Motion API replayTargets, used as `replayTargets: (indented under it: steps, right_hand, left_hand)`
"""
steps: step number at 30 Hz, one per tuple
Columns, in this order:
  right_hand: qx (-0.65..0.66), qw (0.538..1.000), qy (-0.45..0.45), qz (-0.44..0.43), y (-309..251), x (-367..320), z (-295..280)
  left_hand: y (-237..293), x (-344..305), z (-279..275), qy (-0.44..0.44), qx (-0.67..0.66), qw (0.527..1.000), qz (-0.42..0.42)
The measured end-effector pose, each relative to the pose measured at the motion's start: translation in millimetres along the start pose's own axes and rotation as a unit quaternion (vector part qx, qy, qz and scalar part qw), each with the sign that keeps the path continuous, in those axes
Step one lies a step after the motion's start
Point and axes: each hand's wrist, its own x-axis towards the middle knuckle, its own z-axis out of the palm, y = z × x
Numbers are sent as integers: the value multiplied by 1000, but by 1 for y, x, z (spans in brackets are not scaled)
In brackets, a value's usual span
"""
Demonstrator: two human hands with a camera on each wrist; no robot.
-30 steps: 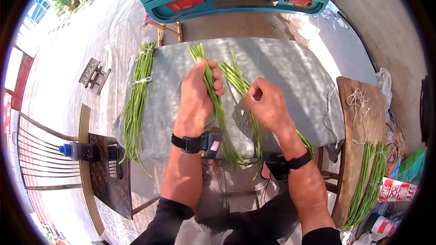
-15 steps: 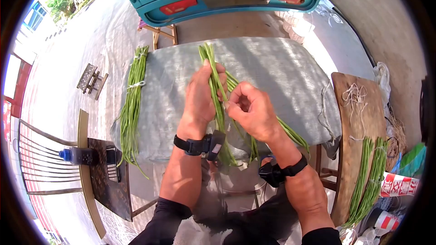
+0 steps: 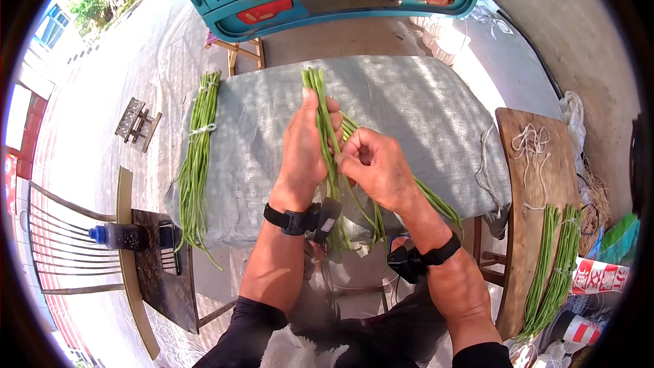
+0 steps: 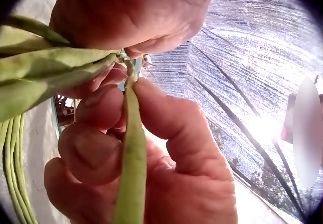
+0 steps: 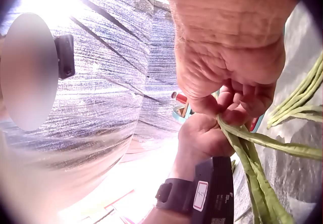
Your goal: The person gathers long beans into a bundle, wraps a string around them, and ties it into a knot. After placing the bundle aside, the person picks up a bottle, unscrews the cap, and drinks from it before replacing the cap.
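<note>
My left hand grips several long green beans near their upper ends, with the tips standing above the thumb. Right beside it, my right hand pinches one bean between thumb and finger. In the left wrist view the pinched bean hangs down from the fingertips, its stem end between the two hands. The right wrist view shows beans running down from the hands. More loose beans lie on the cloth behind and right of my right hand.
A tied bean bundle lies on the left of the cloth-covered table. On the right, a wooden bench holds bean bundles and white string. A bottle is at left; a blue vehicle stands beyond.
My right hand has moved left to meet the held beans and pinches one there. My left hand has shifted slightly right, still gripping its beans.
</note>
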Motion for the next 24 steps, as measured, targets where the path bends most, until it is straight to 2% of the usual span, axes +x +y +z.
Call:
replayTargets:
  steps: [5,8,16,19,22,24]
  right_hand:
    - [-7,1000,-8,9,-3,-1,0]
    - [-6,1000,-9,12,-2,0,0]
    - [45,998,-47,17,-10,-3,1]
    - [18,994,-102,33,-16,-7,-4]
    - [16,977,-211,6,-9,-8,-10]
    - [-37,966,-254,-17,-12,-12,-12]
  left_hand:
    - [5,-6,4,-15,48,999,9]
    - [3,-5,-1,-29,31,999,12]
    - [13,-9,-2,9,11,1000,9]
    - [20,-4,-14,-2,-45,999,10]
    - [26,-1,-25,-11,-81,996,27]
    - [30,-2,-29,-12,-96,994,42]
